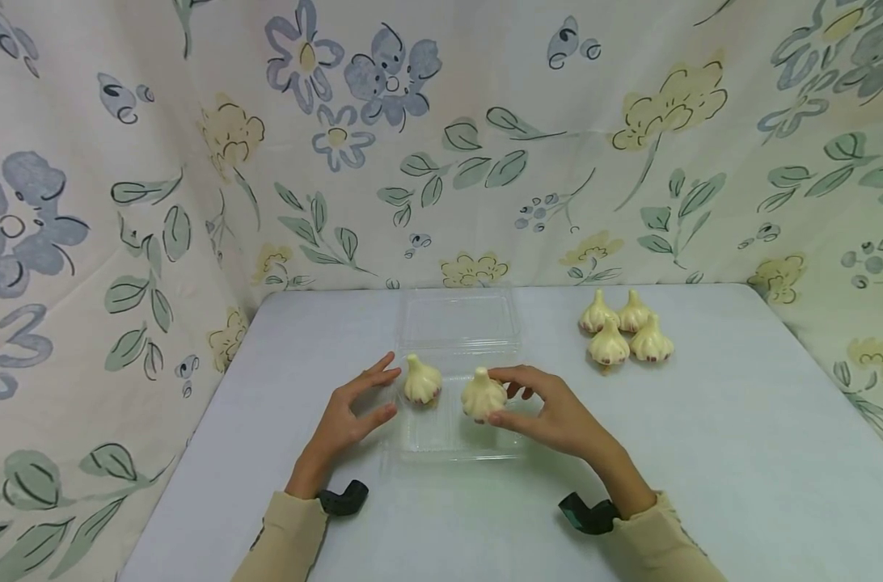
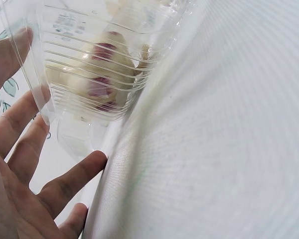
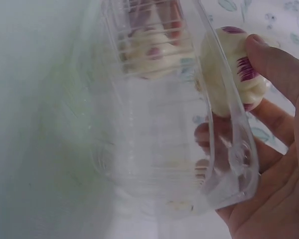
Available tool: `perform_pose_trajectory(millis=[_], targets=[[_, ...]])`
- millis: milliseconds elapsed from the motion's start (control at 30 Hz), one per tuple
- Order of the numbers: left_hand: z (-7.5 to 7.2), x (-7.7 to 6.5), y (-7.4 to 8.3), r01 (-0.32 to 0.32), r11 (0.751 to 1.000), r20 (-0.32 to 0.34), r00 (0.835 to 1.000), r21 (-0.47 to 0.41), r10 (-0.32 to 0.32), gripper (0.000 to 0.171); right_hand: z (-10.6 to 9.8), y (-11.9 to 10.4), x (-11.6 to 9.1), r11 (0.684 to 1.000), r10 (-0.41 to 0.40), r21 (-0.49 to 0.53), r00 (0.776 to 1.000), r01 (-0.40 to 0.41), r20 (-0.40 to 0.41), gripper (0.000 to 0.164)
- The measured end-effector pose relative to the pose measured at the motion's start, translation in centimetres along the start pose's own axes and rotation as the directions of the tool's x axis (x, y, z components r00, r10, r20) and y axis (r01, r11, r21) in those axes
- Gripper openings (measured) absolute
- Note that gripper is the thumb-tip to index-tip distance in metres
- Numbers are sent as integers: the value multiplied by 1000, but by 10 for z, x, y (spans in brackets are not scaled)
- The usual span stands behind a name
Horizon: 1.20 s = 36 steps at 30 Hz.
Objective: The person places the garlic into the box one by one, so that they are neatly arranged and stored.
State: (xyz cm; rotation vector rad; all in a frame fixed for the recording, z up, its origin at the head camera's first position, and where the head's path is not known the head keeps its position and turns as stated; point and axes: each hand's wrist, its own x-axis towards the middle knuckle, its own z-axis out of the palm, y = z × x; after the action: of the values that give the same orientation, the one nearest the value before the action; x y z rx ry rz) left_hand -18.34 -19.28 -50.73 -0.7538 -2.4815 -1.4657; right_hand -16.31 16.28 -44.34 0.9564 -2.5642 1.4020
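My right hand (image 1: 561,414) pinches a cream garlic bulb (image 1: 483,396) between thumb and fingers. In the right wrist view that garlic bulb (image 3: 241,74), marked with purple streaks, overlaps the rim of the clear plastic clamshell box (image 1: 441,444). Another garlic bulb (image 1: 422,383) sits inside the box at its left end; the left wrist view shows this bulb (image 2: 102,74) through the ribbed wall. Beside that end, my left hand (image 1: 350,416) has its fingers spread and relaxed, with fingertips (image 2: 32,107) at the box's side and nothing gripped.
The box's clear lid (image 1: 459,322) lies folded back on the white tabletop (image 1: 325,323). Several more garlic bulbs (image 1: 609,346) stand grouped at the back right. A floral curtain (image 1: 485,145) hangs behind the table and along its sides.
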Motion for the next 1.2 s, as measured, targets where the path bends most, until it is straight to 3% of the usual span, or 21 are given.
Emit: perform_pose_trajectory(millis=[700, 1200], targets=[[-1, 1, 2, -8, 1000, -2, 1000, -13, 8, 53, 19, 1, 2, 999, -37, 2, 999, 37, 25, 53], [-1, 1, 3, -23, 999, -2, 1000, -26, 23, 55, 23, -3, 3, 1000, -10, -12, 1000, 10, 21, 54]])
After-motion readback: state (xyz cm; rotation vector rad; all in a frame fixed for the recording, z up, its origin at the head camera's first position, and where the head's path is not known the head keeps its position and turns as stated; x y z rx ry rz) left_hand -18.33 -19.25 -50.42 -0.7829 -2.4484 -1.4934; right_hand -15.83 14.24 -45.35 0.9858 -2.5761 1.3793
